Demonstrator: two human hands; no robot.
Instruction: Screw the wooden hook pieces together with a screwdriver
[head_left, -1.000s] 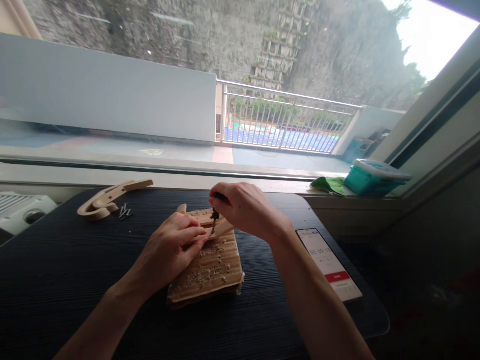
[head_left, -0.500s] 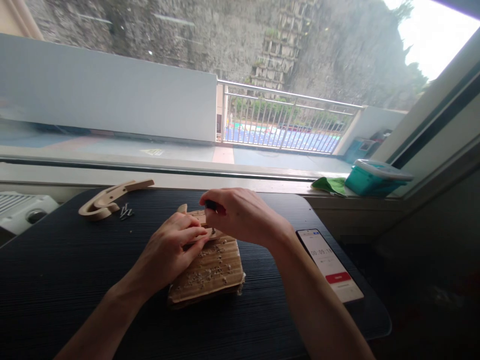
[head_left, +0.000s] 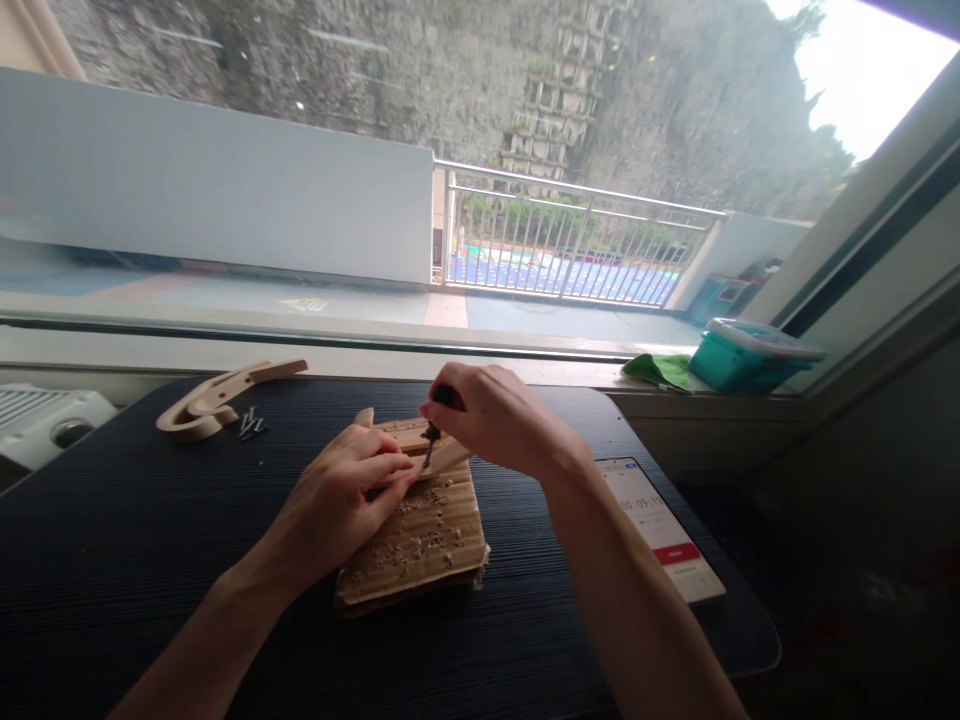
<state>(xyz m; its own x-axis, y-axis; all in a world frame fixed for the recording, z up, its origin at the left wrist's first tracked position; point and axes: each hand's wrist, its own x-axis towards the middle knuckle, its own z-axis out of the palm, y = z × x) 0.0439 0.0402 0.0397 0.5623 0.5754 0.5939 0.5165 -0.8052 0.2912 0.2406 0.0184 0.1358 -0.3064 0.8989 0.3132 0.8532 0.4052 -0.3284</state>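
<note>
My left hand point(head_left: 341, 500) presses a small light wooden piece point(head_left: 442, 457) down onto a cardboard pad point(head_left: 424, 545) strewn with wood chips, fingers closed over it. My right hand point(head_left: 491, 415) is closed round a small dark-handled tool point(head_left: 431, 432). The tool's metal tip points down and touches the wooden piece just past my left fingertips. Most of the handle is hidden in my fist. The pad lies in the middle of a black ribbed table point(head_left: 135, 560).
A curved wooden part point(head_left: 214, 400) and a few dark screws point(head_left: 251, 424) lie at the far left of the table. A phone point(head_left: 667, 540) showing a timer lies to the right. A teal box point(head_left: 746, 360) and green cloth point(head_left: 660, 369) sit on the windowsill. A white appliance point(head_left: 45, 425) stands at left.
My right hand swung left and lower over the piece half a second ago, then came back right and up, so the tool's tip shows again. My left hand stayed put.
</note>
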